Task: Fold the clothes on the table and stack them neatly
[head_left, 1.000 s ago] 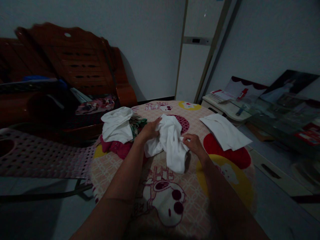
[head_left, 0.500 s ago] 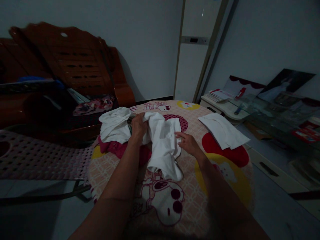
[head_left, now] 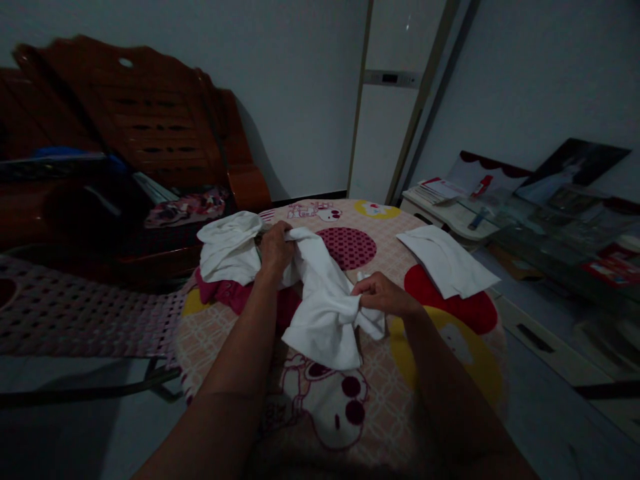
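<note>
A rumpled white garment [head_left: 325, 327] lies across the middle of the round table; its exact kind is not plain. My left hand [head_left: 277, 250] is closed on its far left end, beside the pile. My right hand [head_left: 383, 295] pinches the garment's right side, where the cloth bunches up. Left of my left hand, another crumpled white piece of clothing [head_left: 227, 250] rests on a dark pink garment [head_left: 227, 293]. A folded white garment [head_left: 445, 260] lies flat at the table's right side, apart from both hands.
A patterned cloth [head_left: 330, 417] with cartoon figures covers the table. A wooden chair [head_left: 155, 127] stands behind on the left, a woven seat [head_left: 95, 313] nearer. To the right is a cabinet with a glass shelf [head_left: 530, 227]. A tall white unit [head_left: 385, 133] stands at the back.
My right hand has closed on the white garment's right side, which is now gathered there. The garment's near part has spread to the left. My left hand has stayed nearly in place.
</note>
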A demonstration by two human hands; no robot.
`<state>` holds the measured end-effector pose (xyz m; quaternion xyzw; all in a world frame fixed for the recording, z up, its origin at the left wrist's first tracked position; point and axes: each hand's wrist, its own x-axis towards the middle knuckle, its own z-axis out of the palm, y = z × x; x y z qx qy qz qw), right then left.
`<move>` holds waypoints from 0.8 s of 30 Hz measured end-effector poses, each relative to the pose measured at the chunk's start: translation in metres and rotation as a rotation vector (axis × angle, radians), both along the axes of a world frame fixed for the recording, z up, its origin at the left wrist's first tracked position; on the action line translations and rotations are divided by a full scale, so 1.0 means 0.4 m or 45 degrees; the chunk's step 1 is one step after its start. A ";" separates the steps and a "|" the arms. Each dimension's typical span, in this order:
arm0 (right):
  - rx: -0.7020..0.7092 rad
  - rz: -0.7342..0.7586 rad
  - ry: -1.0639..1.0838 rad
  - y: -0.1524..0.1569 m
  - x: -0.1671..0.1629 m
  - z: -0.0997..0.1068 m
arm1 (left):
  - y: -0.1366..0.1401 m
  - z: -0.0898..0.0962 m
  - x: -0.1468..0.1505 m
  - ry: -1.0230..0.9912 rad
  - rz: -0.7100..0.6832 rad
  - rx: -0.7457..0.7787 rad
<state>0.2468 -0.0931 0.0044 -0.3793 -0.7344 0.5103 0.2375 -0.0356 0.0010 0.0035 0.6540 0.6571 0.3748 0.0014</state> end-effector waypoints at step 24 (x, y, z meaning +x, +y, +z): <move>0.364 -1.589 0.837 0.078 0.123 -0.034 | -0.032 -0.002 0.103 0.389 -0.847 -0.421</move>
